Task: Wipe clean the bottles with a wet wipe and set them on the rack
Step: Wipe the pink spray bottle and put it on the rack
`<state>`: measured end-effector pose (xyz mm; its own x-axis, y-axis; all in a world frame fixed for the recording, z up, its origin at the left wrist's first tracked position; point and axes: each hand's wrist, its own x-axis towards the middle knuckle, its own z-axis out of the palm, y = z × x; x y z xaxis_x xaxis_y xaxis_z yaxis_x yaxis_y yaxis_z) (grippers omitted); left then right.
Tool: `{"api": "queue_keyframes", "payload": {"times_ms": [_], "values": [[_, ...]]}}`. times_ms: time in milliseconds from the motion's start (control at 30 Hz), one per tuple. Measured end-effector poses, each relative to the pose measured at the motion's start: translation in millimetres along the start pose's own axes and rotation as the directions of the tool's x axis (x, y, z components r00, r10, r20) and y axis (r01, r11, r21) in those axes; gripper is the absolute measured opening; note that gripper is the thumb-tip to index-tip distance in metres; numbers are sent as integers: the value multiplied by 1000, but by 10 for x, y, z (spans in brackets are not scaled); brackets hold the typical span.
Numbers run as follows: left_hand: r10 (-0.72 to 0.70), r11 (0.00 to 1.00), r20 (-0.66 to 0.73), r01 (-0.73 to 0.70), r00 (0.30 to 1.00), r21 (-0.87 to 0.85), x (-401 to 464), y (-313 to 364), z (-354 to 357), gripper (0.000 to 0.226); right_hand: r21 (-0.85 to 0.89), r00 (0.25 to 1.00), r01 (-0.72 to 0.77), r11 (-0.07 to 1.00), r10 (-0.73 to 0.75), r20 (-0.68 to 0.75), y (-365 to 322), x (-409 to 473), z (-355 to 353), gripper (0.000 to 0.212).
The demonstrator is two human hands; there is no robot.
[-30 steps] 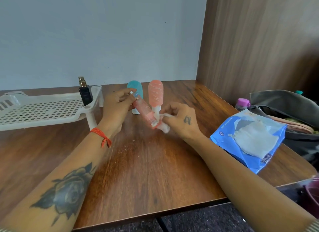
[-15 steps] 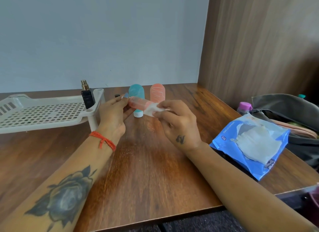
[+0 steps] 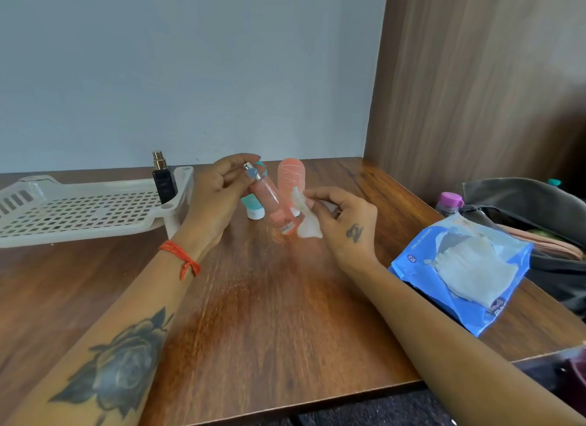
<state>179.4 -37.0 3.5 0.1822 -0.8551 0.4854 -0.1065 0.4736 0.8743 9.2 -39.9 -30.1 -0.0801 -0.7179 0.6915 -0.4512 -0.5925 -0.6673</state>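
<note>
Item one: a slim clear spray bottle of pink liquid [image 3: 273,203], which we find tilted above the brown wooden table [image 3: 285,314], its silver nozzle uppermost. The left hand [image 3: 218,197] pinches it at the nozzle end, fingers curled round the top; an orange thread bracelet [image 3: 182,257] sits on that wrist.

Item two: a crumpled white wet wipe [image 3: 306,222], pinched between thumb and fingers of the right hand [image 3: 344,222], just beside the lower end of the bottle. We cannot tell whether wipe and bottle touch.

Item three: a rounded coral-pink squeeze bottle [image 3: 291,178], standing cap-down on the table behind the hands. Beside it, largely hidden by the left hand, stands a teal squeeze bottle with a white cap [image 3: 253,208].

Item four: a white perforated plastic rack [image 3: 79,210] at the table's left. A small black perfume bottle with a gold sprayer [image 3: 163,179] stands upright at its right end.

Item five: a blue pack of wet wipes [image 3: 459,267], open, with a white sheet showing, lying on the right of the table. Behind it we note a grey bag [image 3: 523,203] and a purple bottle cap [image 3: 450,200].
</note>
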Motion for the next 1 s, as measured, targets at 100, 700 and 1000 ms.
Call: {"api": "queue_keyframes", "payload": {"times_ms": [100, 700, 1000], "values": [[-9, 996, 96, 1, 995, 86, -35, -26, 53, 21, 39, 996, -22, 999, 25, -91, 38, 37, -16, 23], [-24, 993, 203, 1, 979, 114, -83, -50, 113, 21, -71, 958, 286, 956, -287, -12, 108, 20, 96, 13], [-33, 989, 153, 10, 988, 150, -81, -52, 107, 26, -115, 942, 306, 945, -283, 182, 166, -30, 76, 11]]}}
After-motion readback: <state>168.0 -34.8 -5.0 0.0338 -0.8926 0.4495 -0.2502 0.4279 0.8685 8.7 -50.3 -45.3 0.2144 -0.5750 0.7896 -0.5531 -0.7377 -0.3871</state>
